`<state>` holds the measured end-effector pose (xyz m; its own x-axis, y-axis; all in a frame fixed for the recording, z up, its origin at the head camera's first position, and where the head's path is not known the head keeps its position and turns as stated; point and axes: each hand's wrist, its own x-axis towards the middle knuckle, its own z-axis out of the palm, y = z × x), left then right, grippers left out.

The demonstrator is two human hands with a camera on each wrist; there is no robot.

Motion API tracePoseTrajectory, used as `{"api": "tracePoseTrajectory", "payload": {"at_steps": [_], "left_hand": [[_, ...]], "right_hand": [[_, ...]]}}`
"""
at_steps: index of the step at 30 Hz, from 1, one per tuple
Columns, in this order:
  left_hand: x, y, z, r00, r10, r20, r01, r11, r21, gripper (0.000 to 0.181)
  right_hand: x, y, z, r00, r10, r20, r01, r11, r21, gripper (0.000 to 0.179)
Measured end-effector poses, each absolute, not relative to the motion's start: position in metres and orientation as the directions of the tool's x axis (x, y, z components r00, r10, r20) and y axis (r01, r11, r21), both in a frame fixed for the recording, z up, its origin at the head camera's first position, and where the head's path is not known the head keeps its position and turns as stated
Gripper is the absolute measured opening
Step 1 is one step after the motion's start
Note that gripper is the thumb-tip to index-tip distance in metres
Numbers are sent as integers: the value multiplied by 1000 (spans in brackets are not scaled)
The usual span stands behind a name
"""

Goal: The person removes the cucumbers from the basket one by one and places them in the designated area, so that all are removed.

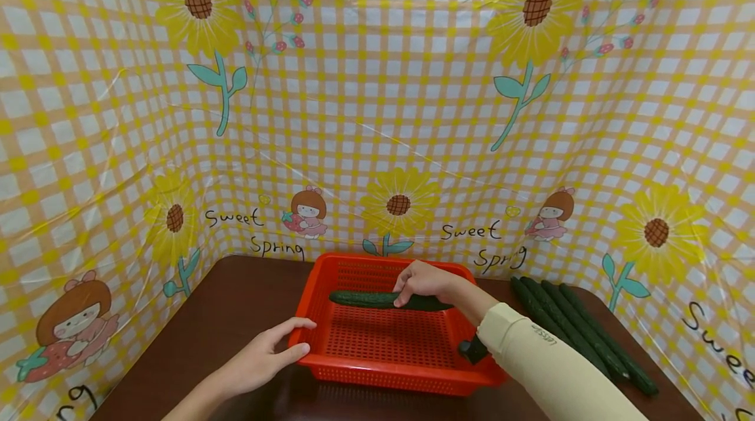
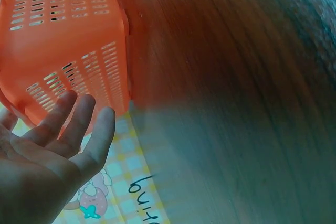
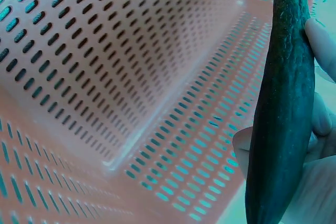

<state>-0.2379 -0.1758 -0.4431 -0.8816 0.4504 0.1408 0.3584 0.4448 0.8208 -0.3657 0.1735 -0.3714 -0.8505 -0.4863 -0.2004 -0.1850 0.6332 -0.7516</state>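
A red plastic basket [image 1: 389, 364] with slotted walls and floor stands on the table. My right hand [image 1: 421, 280] pinches a dark green cucumber [image 1: 361, 300] near its middle, thumb and fingers on opposite sides. The cucumber lies crosswise over the basket's inside, towards the back. In the right wrist view the cucumber [image 3: 283, 98] runs lengthwise along the hand, with the basket's slotted wall behind it. My left hand [image 1: 259, 357] is at the basket's left rim, fingers extended and thumb by the front left corner. From the left wrist, these relaxed fingers [image 2: 100, 140] appear spread beside the basket's outer wall.
Several more cucumbers [image 1: 580, 329] lie side by side on the table to the right of the basket. The dark brown table [image 1: 236, 303] is enclosed at the back and sides by a checked cloth [image 1: 377, 126] with sunflowers. A black object [image 1: 474, 349] shows below the right cuff.
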Motion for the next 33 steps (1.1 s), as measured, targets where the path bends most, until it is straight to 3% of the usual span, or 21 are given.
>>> {"api": "tracePoseTrajectory", "payload": {"at_steps": [7, 17, 23, 33], "left_hand": [[-239, -174, -444, -882, 451, 138, 355, 442, 824, 40], [-238, -176, -446, -878, 457, 141, 362, 444, 820, 41], [-237, -176, -444, -879, 454, 144, 364, 447, 817, 41], [-235, -176, -443, -883, 444, 152, 371, 462, 805, 36]], "right_hand": [[-355, 182, -353, -881, -445, -162, -193, 651, -734, 10], [-340, 200, -332, -932, -334, -137, -126, 657, -743, 26], [-334, 215, -323, -949, -288, -124, -97, 646, -757, 15], [-325, 244, -315, -970, -221, -101, -65, 638, -767, 29]]}}
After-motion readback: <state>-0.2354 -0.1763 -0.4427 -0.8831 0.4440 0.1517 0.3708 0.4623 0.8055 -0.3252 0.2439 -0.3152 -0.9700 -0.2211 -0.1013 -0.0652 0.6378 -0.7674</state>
